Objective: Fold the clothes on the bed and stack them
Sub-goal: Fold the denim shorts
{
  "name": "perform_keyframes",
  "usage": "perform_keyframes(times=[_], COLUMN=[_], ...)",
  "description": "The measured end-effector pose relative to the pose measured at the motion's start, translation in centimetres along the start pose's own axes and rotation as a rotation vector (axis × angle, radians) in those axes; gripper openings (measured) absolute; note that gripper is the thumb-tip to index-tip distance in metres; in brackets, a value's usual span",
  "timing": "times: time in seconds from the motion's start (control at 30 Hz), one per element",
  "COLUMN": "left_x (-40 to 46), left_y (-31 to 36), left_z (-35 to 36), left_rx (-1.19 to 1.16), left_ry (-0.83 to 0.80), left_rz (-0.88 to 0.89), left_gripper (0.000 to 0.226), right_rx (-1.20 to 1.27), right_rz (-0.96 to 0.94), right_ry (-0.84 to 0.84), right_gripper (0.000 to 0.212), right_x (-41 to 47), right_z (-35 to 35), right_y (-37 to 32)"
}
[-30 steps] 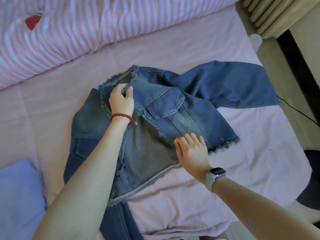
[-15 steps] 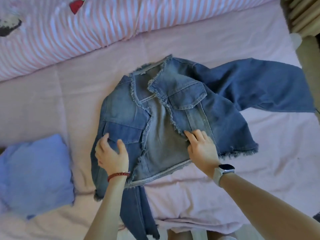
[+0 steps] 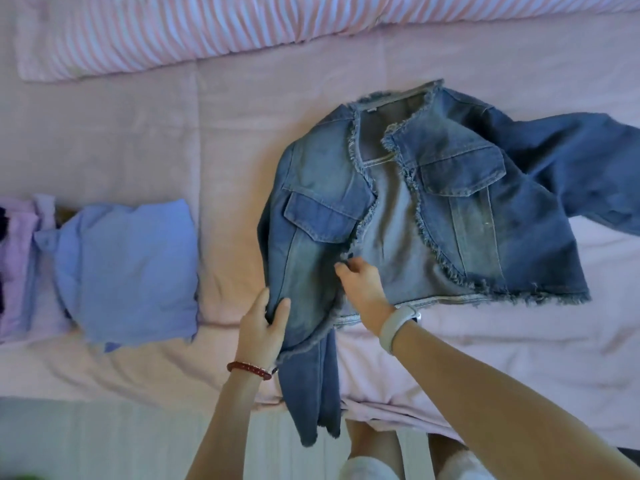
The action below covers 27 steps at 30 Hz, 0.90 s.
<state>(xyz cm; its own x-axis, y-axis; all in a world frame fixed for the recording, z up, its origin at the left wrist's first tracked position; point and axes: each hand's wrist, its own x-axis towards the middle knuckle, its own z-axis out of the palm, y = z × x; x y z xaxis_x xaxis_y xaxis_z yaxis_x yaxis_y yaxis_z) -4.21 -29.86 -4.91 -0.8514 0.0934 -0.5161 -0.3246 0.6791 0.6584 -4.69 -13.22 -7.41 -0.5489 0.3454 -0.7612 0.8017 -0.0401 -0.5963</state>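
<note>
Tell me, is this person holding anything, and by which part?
Yes, the denim jacket. The left hand grips its side edge near the bottom hem; the right hand pinches the frayed front edge of the same panel.

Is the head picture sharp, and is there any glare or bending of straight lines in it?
In the head view, the denim jacket and both hands, left hand and right hand, look fairly sharp; light is soft and even, with no strong glare; the wide lens curves the striped duvet and the bed's edge; the folded blue garment looks slightly soft.
</note>
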Motion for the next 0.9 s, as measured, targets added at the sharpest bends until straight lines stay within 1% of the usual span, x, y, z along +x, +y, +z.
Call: perform_keyframes(times=[0.03, 0.1, 0.13, 0.17, 0.2, 0.23, 0.27, 0.3, 0.33, 0.37, 0.4, 0.43, 0.47, 0.53, 0.57, 0.63, 0.67, 0.7, 0.77, 0.8, 0.83, 0.9], left_x=[-0.3, -0.9, -1.1, -1.2, -1.1, -0.9, -0.5, 0.0, 0.5, 1.0, 1.3, 1.5, 1.6, 1.3, 1.1, 0.7, 0.4, 0.0, -0.8, -1.3, -1.6, -2.2], left_y=[-0.2, -0.6, -0.7, -0.7, -0.9, -1.0, -1.4, -1.7, -2.1, -2.8, -3.5, -4.2, -4.9, -5.4, -5.4, -5.5, -5.4, -5.2, -4.9, -4.9, -4.7, -4.5], left_z=[0.1, 0.5, 0.8, 1.1, 1.4, 1.6, 2.0, 2.1, 2.3, 2.3, 2.3, 2.3, 2.3, 2.1, 2.0, 2.2, 2.2, 1.9, 0.6, -0.4, -1.7, -4.5], left_rx=[0.098, 0.205, 0.200, 0.172, 0.135, 0.118, 0.137, 0.168, 0.170, 0.144, 0.121, 0.091, 0.063, 0.007, 0.036, 0.108, 0.096, 0.066, 0.013, 0.008, 0.025, 0.094], left_ry=[-0.032, -0.098, -0.104, -0.079, -0.040, 0.029, 0.113, 0.171, 0.193, 0.170, 0.110, 0.054, 0.026, 0.027, 0.013, -0.033, -0.036, -0.025, 0.075, 0.164, 0.265, 0.454], left_rz=[0.066, 0.151, 0.166, 0.158, 0.126, 0.077, 0.011, -0.084, -0.207, -0.328, -0.390, -0.402, -0.392, -0.412, -0.402, -0.358, -0.348, -0.343, -0.331, -0.324, -0.315, -0.297], left_gripper=[0.025, 0.045, 0.053, 0.055, 0.051, 0.045, 0.043, 0.047, 0.052, 0.055, 0.054, 0.048, 0.040, 0.024, 0.022, 0.030, 0.033, 0.033, 0.025, 0.021, 0.021, 0.025], right_rx=[0.004, -0.002, -0.034, -0.077, -0.122, -0.148, -0.157, -0.152, -0.158, -0.185, -0.231, -0.293, -0.370, -0.571, -0.684, -0.923, -1.064, -1.221, -1.486, -1.580, -1.654, -1.739], right_rz=[-0.130, -0.445, -0.556, -0.623, -0.650, -0.636, -0.586, -0.507, -0.411, -0.319, -0.268, -0.292, -0.390, -0.664, -0.796, -1.004, -1.054, -1.030, -0.828, -0.731, -0.620, -0.535], right_ry=[0.078, 0.206, 0.246, 0.287, 0.331, 0.377, 0.426, 0.461, 0.481, 0.489, 0.501, 0.520, 0.522, 0.425, 0.335, 0.094, -0.021, -0.132, -0.306, -0.381, -0.439, -0.475], right_gripper=[0.032, 0.016, 0.009, 0.011, 0.015, 0.018, 0.019, 0.022, 0.028, 0.036, 0.043, 0.047, 0.048, 0.047, 0.047, 0.050, 0.054, 0.059, 0.067, 0.067, 0.064, 0.059], right_x=[-0.6, -2.3, -3.0, -3.3, -3.1, -2.7, -1.8, -1.0, -0.3, 0.3, 0.6, 0.7, 0.4, -0.8, -1.6, -2.6, -3.0, -3.1, -2.8, -2.4, -2.1, -1.8], right_z=[-0.7, -2.9, -4.1, -5.3, -6.5, -7.5, -8.4, -9.1, -9.5, -9.8, -9.9, -9.7, -9.3, -7.6, -6.6, -4.5, -3.7, -3.1, -3.3, -3.9, -4.6, -5.5], right_y=[-0.8, -2.1, -2.4, -2.6, -2.2, -1.8, -1.2, -0.8, -0.3, 0.4, 0.9, 1.3, 1.5, 2.2, 2.8, 4.6, 5.5, 6.2, 6.8, 6.8, 6.8, 6.1])
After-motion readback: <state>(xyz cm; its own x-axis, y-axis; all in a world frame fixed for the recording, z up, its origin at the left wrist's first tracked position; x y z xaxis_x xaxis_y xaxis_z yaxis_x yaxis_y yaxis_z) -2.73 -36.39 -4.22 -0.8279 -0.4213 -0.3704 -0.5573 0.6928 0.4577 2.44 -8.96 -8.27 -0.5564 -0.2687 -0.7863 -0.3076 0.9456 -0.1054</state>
